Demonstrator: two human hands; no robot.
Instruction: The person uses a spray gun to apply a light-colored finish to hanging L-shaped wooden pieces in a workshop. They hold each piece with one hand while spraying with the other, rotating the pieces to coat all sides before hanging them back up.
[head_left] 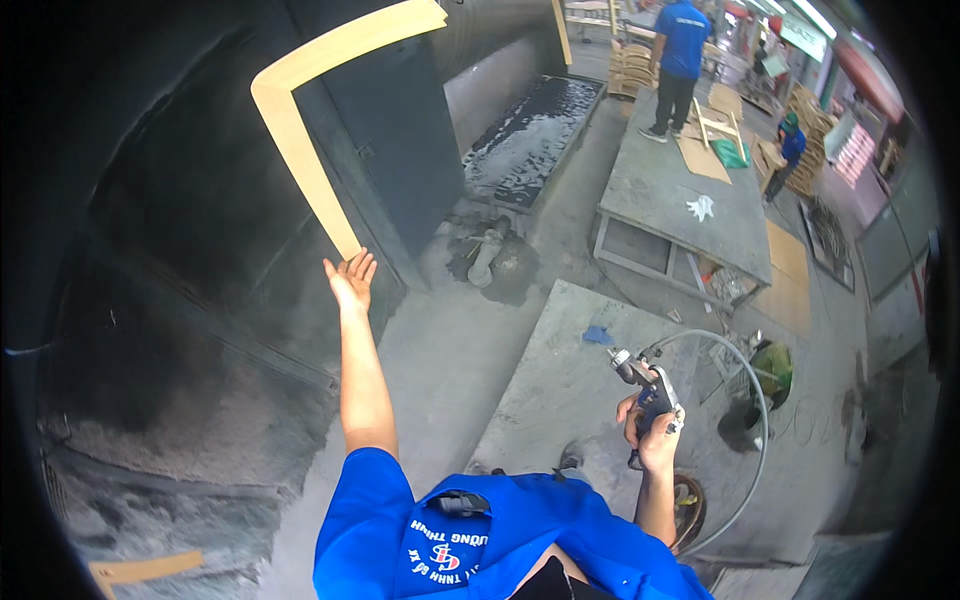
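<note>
A pale wooden piece bent like an L (305, 150) stands up in front of a dark panel at the upper left. My left hand (350, 282) reaches out to its lower end, palm up and fingers spread; the fingertips are at the wood, not wrapped round it. What bears the piece is not visible. On the right, the fingers of my right hand (655, 440) are closed round a spray gun (645, 378), its nozzle pointing up and left. A grey hose (757, 385) loops from the gun down along its right side.
A long grey table (645, 190) carries a white glove (700, 207) and wooden parts; a person in blue (682, 45) stands on it. Another person (787, 150) is farther right. A trough of foamy liquid (535, 135) lies ahead. A curved wooden strip (150, 568) is at lower left.
</note>
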